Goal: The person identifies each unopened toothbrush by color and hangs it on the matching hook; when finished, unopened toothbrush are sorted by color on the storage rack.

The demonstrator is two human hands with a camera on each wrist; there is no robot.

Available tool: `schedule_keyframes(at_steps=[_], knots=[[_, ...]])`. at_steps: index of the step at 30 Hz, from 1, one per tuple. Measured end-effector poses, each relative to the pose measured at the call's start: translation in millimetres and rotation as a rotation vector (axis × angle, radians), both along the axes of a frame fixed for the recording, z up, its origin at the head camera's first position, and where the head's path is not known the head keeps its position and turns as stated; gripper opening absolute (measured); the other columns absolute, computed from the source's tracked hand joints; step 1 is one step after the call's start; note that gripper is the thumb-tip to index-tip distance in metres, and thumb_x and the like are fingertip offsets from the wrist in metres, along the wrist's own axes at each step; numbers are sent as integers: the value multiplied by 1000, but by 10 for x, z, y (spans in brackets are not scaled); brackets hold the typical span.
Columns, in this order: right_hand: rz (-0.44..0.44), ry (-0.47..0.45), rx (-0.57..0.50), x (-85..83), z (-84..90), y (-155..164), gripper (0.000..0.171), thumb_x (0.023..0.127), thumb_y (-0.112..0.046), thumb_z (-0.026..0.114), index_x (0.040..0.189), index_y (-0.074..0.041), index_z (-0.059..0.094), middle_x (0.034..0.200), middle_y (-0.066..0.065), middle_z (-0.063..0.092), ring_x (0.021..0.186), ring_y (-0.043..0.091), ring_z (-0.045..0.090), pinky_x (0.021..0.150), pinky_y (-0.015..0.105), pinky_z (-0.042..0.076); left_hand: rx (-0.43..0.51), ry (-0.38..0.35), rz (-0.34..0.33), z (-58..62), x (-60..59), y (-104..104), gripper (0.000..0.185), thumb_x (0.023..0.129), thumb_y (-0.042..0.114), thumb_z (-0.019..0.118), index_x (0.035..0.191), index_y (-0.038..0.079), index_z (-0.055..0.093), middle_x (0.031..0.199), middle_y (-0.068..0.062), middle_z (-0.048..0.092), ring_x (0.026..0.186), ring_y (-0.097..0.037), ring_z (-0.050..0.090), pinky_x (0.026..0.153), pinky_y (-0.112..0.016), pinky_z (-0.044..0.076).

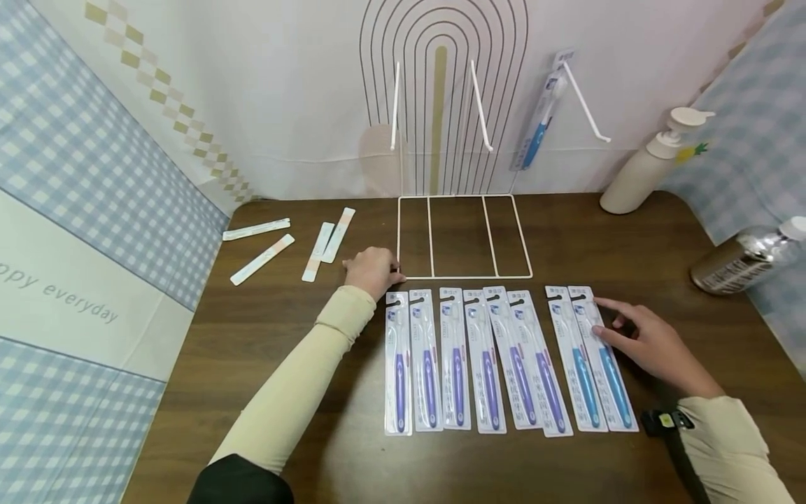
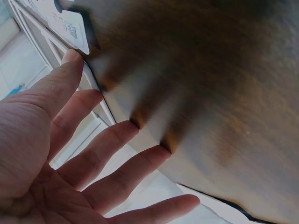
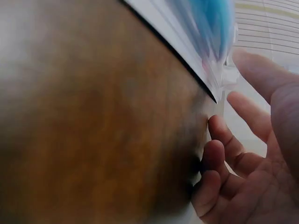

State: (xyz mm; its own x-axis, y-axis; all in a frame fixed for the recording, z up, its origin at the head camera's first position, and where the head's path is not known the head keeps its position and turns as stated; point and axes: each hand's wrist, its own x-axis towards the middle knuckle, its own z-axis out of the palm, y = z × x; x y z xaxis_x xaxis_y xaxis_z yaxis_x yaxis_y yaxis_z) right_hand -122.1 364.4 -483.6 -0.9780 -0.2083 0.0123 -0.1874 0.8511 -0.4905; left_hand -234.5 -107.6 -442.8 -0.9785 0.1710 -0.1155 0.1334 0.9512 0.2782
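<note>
The left hand rests with loose, straight fingers on the table, touching the near left corner of the white wire rack. It should hold the rack steady. Right of it, the right hand, fingers open, touches the far-right blue toothbrush pack; a firm pinch near the top would lift it best.

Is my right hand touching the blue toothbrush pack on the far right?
Touching. The head view shows the right hand with its forefinger laid across the top of the rightmost blue toothbrush pack. The right wrist view is too blurred to add anything.
</note>
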Motion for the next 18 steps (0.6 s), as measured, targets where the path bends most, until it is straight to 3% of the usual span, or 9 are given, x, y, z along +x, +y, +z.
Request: schedule_keyframes(at_steps=[6, 12, 14, 18], knots=[[48, 37, 5, -100, -24, 30, 46, 98, -23, 79, 138, -5, 67, 89, 3, 54, 77, 18, 45, 66, 32, 36, 1, 11, -7, -7, 19, 6, 23, 94, 39, 82, 105, 19, 85, 117, -9, 78, 108, -43, 73, 98, -81, 42], [5, 25, -37, -55, -12, 53, 45, 98, -27, 79, 138, -7, 70, 110, 15, 63, 87, 21, 50, 64, 30, 43, -8, 9, 5, -17, 23, 13, 27, 93, 40, 82, 110, 20, 85, 120, -8, 78, 110, -42, 73, 99, -80, 43], [-13, 26, -65, -38, 17, 53, 45, 99, -28, 78, 138, -8, 69, 115, 16, 66, 84, 19, 52, 63, 29, 45, -11, 8, 10, -18, 22, 9, 26, 93, 40, 82, 110, 20, 85, 120, -8, 78, 110, -42, 73, 99, -80, 43], [-49, 98, -104, -41, 159, 13, 44, 98, -25, 79, 139, -12, 71, 101, 8, 73, 69, 8, 55, 58, 23, 43, -12, 14, 10, -15, 23, 3, 25, 93, 40, 83, 108, 20, 85, 119, -8, 78, 110, -42, 73, 99, -79, 43]])
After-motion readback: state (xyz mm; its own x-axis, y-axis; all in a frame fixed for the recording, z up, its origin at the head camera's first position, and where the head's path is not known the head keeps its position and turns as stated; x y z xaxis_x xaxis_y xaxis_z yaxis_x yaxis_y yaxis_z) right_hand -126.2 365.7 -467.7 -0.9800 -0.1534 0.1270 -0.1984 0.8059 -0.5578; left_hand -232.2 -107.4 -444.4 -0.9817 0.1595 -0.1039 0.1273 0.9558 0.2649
